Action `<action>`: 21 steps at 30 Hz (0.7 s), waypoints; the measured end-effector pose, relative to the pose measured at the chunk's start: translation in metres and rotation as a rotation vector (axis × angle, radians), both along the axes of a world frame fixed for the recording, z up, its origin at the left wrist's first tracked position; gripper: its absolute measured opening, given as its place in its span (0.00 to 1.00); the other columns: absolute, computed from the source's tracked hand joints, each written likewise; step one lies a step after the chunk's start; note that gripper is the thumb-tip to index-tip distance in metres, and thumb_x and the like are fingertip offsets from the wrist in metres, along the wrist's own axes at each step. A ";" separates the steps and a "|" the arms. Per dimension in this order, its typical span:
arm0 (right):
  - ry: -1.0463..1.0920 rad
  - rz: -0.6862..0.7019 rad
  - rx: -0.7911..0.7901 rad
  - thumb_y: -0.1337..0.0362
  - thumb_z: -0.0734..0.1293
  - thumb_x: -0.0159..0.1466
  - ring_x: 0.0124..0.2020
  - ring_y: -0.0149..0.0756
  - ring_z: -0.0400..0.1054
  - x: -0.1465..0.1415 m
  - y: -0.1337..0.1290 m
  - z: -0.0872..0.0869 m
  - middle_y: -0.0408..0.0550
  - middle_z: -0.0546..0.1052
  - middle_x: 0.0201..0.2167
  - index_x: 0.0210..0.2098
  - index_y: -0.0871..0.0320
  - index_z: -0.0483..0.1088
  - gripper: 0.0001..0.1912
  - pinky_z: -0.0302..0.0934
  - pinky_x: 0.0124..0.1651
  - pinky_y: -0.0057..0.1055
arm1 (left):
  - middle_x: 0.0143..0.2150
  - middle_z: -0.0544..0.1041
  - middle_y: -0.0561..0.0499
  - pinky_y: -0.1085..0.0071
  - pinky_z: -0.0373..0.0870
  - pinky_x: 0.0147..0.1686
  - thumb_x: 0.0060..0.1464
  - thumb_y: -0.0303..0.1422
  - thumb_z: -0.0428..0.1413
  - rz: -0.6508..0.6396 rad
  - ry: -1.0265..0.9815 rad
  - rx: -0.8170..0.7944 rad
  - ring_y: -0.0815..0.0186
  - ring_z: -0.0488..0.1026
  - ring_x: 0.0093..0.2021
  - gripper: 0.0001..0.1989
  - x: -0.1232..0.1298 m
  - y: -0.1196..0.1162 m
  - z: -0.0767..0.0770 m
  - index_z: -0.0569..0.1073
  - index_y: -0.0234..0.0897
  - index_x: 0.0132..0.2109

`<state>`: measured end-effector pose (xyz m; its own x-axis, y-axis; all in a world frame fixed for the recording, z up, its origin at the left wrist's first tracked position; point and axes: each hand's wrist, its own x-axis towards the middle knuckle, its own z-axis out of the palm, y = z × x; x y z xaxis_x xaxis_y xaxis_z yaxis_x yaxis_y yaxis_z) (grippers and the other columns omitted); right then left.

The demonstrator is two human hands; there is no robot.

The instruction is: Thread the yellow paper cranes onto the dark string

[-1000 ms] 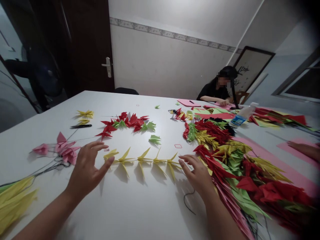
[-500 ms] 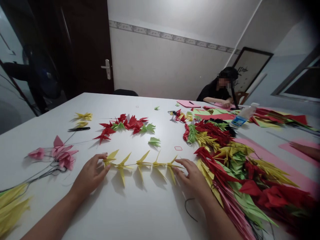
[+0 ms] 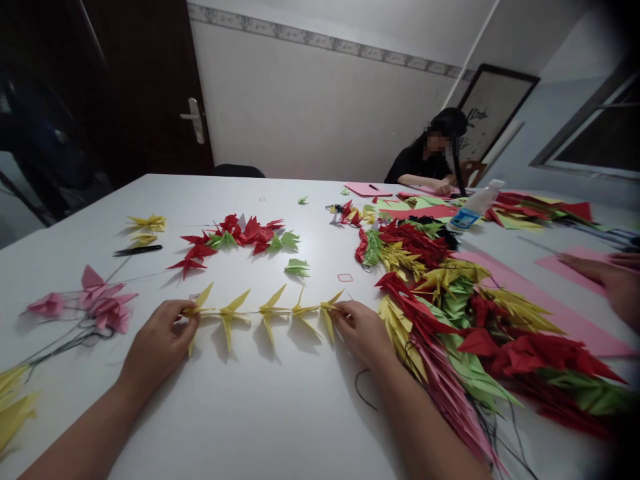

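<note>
A string of several yellow folded paper cranes runs from side to side just above the white table. At its left end, the thumb and fingers of my left hand are closed on the outermost crane. My right hand pinches the other end, by the tip of the last crane. Beyond the string lie a green paper crane and an arc of red and green cranes. Pink cranes with dark cord rest left of my left hand.
Heaped strings of red, green, yellow and pink cranes lie along my right arm. A black-handled tool is at the left. Further off stand a plastic bottle and a seated person. Another person's hand rests on pink paper at right.
Both hands have closed their fingers on the ends of the yellow crane string, where they were looser before. The view has shifted a little. Another person's hand at right reaches further in.
</note>
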<state>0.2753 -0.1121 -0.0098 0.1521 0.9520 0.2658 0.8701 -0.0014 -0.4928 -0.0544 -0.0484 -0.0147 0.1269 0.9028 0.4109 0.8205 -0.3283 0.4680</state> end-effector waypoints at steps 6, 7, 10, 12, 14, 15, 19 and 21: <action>0.056 -0.024 0.015 0.62 0.58 0.59 0.34 0.35 0.67 0.002 0.004 -0.001 0.47 0.75 0.32 0.35 0.57 0.72 0.12 0.58 0.34 0.28 | 0.38 0.70 0.49 0.68 0.70 0.34 0.50 0.38 0.47 0.072 0.031 0.036 0.65 0.71 0.33 0.10 0.001 0.001 0.004 0.66 0.39 0.38; 0.065 -0.018 0.023 0.62 0.58 0.59 0.34 0.35 0.67 0.003 0.004 -0.002 0.47 0.75 0.32 0.34 0.57 0.72 0.12 0.58 0.35 0.28 | 0.38 0.70 0.49 0.68 0.70 0.33 0.50 0.38 0.47 0.073 0.025 0.037 0.65 0.71 0.33 0.11 0.001 0.002 0.004 0.66 0.39 0.38; 0.091 0.000 0.044 0.62 0.58 0.59 0.35 0.35 0.67 0.004 0.005 -0.005 0.47 0.74 0.33 0.34 0.57 0.72 0.12 0.59 0.36 0.29 | 0.38 0.70 0.49 0.70 0.71 0.33 0.51 0.38 0.47 0.061 0.019 0.049 0.66 0.71 0.33 0.11 0.000 0.002 0.002 0.66 0.39 0.39; 0.107 0.005 0.050 0.63 0.58 0.59 0.36 0.35 0.67 0.005 0.006 -0.006 0.47 0.74 0.34 0.35 0.57 0.72 0.12 0.59 0.37 0.29 | 0.38 0.70 0.49 0.70 0.70 0.33 0.51 0.38 0.47 0.057 0.024 0.045 0.66 0.71 0.33 0.11 -0.001 0.002 0.001 0.66 0.39 0.39; 0.108 0.004 0.049 0.63 0.58 0.59 0.36 0.35 0.67 0.005 0.007 -0.007 0.47 0.74 0.35 0.36 0.56 0.72 0.12 0.60 0.38 0.29 | 0.39 0.70 0.49 0.70 0.70 0.34 0.51 0.38 0.47 0.060 0.025 0.037 0.66 0.71 0.33 0.11 -0.001 0.002 0.000 0.66 0.39 0.40; 0.101 0.005 0.047 0.64 0.58 0.59 0.37 0.35 0.67 0.005 0.007 -0.007 0.47 0.74 0.35 0.36 0.56 0.72 0.12 0.59 0.38 0.30 | 0.39 0.69 0.49 0.69 0.70 0.34 0.51 0.39 0.47 0.059 0.025 0.030 0.66 0.71 0.33 0.12 -0.001 0.002 0.000 0.66 0.38 0.40; 0.067 0.024 0.048 0.64 0.58 0.58 0.38 0.37 0.67 0.004 0.007 -0.004 0.48 0.73 0.35 0.36 0.56 0.72 0.12 0.59 0.40 0.31 | 0.41 0.69 0.48 0.68 0.70 0.36 0.51 0.41 0.47 0.046 0.021 0.005 0.65 0.70 0.35 0.14 -0.001 0.002 0.002 0.67 0.38 0.40; 0.066 0.018 0.054 0.63 0.58 0.58 0.39 0.38 0.66 0.004 0.007 -0.005 0.49 0.73 0.36 0.37 0.57 0.71 0.13 0.60 0.41 0.33 | 0.41 0.69 0.48 0.68 0.70 0.37 0.51 0.42 0.46 0.036 0.022 0.004 0.63 0.70 0.37 0.15 -0.001 0.002 0.002 0.67 0.38 0.41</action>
<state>0.2792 -0.1051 -0.0144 0.1539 0.9392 0.3068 0.8356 0.0419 -0.5477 -0.0551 -0.0467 -0.0126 0.1035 0.9054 0.4117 0.8416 -0.3004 0.4489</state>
